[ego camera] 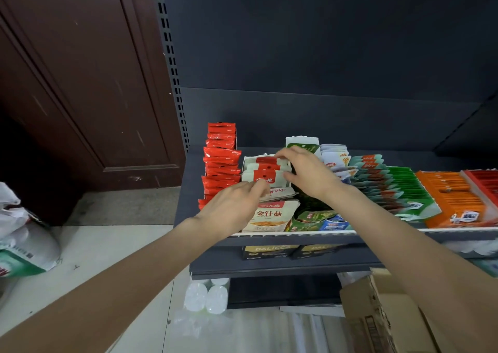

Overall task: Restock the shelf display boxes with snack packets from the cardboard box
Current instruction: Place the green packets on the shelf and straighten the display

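Cream snack packets (265, 173) under left hand (234, 204) and right hand (304, 175).

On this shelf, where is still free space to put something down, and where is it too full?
Bare shelf shows behind the rows, between the packets and the dark back panel. A narrower strip lies left of the red packets, toward the shelf's left edge. The front is crowded: both hands, left hand and right hand, work over the white packets.
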`<state>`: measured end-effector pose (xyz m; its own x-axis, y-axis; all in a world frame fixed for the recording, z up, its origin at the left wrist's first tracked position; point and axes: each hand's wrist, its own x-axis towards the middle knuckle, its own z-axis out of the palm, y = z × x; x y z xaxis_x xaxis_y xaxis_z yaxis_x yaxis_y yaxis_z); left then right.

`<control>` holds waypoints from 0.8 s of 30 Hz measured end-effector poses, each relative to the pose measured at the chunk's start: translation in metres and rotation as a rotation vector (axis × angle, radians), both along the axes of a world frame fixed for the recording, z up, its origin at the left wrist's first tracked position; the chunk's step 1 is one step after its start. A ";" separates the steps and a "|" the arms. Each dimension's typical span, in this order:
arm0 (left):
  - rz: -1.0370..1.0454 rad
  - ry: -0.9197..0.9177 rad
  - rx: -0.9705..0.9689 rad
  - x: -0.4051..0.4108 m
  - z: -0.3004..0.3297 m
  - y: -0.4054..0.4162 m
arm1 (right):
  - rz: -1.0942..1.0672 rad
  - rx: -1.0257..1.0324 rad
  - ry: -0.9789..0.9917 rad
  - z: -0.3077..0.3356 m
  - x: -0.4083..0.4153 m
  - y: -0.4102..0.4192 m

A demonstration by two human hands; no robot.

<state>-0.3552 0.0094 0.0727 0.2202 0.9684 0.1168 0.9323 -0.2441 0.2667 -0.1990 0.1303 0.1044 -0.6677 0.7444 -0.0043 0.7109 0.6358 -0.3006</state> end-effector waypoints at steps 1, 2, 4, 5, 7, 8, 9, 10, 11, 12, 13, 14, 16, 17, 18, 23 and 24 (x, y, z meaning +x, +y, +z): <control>0.018 -0.010 -0.021 0.000 0.001 0.003 | 0.010 -0.020 -0.045 -0.001 -0.006 0.002; 0.022 0.009 -0.038 0.000 0.002 0.006 | 0.022 -0.021 -0.099 -0.001 -0.011 0.004; 0.016 0.109 -0.050 0.001 0.005 0.012 | 0.036 0.051 -0.187 -0.002 -0.021 0.008; 0.025 0.147 -0.060 0.002 0.006 0.015 | 0.050 0.108 -0.219 -0.001 -0.024 0.008; 0.061 0.184 -0.078 0.004 0.009 0.021 | 0.085 0.180 -0.253 -0.003 -0.028 0.008; 0.080 0.179 -0.087 0.006 0.009 0.023 | 0.094 0.180 -0.255 -0.004 -0.028 0.008; 0.096 0.167 -0.100 0.008 0.009 0.025 | 0.094 0.161 -0.247 -0.004 -0.026 0.008; 0.107 0.163 -0.115 0.010 0.009 0.026 | 0.081 0.131 -0.244 -0.006 -0.025 0.008; 0.116 0.170 -0.126 0.011 0.008 0.027 | 0.064 0.104 -0.258 -0.006 -0.024 0.008; 0.124 0.184 -0.132 0.012 0.007 0.027 | 0.045 0.089 -0.293 -0.006 -0.025 0.009; 0.133 0.198 -0.134 0.012 0.006 0.028 | 0.030 0.093 -0.327 -0.006 -0.027 0.009; 0.141 0.209 -0.137 0.013 0.006 0.029 | 0.029 0.105 -0.349 -0.007 -0.029 0.009; 0.145 0.216 -0.131 0.012 0.005 0.031 | 0.071 0.171 -0.349 -0.007 -0.032 0.008; 0.138 0.221 -0.121 0.012 0.004 0.031 | 0.090 0.199 -0.292 -0.008 -0.031 0.007; 0.130 0.226 -0.109 0.012 0.003 0.031 | 0.115 0.215 -0.238 -0.011 -0.030 0.006; 0.118 0.237 -0.038 0.011 -0.004 0.026 | -0.010 0.034 -0.036 -0.020 -0.019 0.003; 0.115 0.245 -0.032 0.012 -0.005 0.024 | -0.003 0.038 -0.039 -0.022 -0.018 0.003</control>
